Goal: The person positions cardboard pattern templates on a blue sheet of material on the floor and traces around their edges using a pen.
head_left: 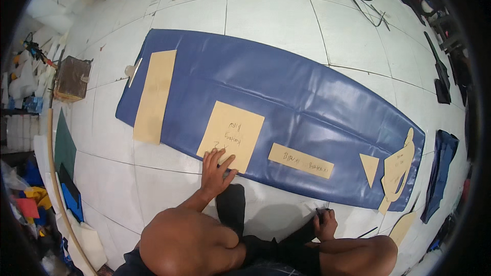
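A long sheet of shiny dark blue material (245, 71) lies across the floor in front of me. My left hand (216, 171) is flat with fingers spread on the lower edge of a squarish tan card template (245, 138) with handwriting on it. Near the floor, beyond the sheet's near edge, my right hand (326, 225) is closed around a small black object (319, 211); its exact kind cannot be made out. To the right of the square piece, a narrow tan card strip (300, 161) lies on the blue sheet.
A tall tan card rectangle (155, 97) lies at the sheet's left end. A card triangle (369, 167) and a curved card template (398, 174) lie at its right end. Folded dark blue material (440, 174) is farther right. At left are a brown box (73, 78) and a long pole (64, 209).
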`<state>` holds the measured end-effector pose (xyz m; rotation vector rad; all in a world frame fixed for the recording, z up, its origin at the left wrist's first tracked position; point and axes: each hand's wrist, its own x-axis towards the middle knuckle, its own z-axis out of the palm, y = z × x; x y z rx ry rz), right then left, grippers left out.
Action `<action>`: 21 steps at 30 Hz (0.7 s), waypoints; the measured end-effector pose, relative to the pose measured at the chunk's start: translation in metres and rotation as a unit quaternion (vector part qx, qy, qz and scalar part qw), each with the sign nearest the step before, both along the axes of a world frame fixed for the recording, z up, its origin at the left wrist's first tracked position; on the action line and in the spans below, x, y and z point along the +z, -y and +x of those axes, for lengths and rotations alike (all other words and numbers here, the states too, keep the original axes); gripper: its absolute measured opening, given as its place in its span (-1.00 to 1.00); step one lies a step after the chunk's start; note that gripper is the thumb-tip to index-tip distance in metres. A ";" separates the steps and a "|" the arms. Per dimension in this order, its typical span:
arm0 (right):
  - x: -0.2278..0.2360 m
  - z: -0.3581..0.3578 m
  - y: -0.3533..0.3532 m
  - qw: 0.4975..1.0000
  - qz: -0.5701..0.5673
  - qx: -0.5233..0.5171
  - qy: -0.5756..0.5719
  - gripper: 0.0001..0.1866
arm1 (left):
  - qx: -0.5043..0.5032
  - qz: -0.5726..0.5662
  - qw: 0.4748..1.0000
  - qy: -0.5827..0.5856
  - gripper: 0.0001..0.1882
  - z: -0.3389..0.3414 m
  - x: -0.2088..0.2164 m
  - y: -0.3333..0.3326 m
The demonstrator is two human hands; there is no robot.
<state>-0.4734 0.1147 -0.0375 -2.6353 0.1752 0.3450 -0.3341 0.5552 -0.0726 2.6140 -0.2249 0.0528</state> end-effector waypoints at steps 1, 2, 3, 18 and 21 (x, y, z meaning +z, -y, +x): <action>0.000 0.000 0.000 1.000 0.005 0.005 0.006 -0.78 | 0.001 0.000 1.000 0.002 -0.52 -0.001 0.001 0.000; -0.001 0.000 0.000 1.000 0.009 0.009 0.012 -0.78 | 0.001 0.001 1.000 0.003 -0.52 0.000 0.001 0.000; 0.001 0.000 -0.001 1.000 0.008 0.007 0.013 -0.78 | -0.001 0.000 1.000 0.004 -0.52 0.000 0.002 -0.001; 0.006 0.002 0.001 1.000 -0.001 -0.005 -0.018 -0.73 | -0.020 -0.001 1.000 -0.015 -0.58 0.122 0.009 0.005; 0.003 0.002 0.001 0.999 -0.011 -0.015 -0.032 -0.73 | -0.045 0.014 0.999 0.013 -0.60 0.166 0.006 0.017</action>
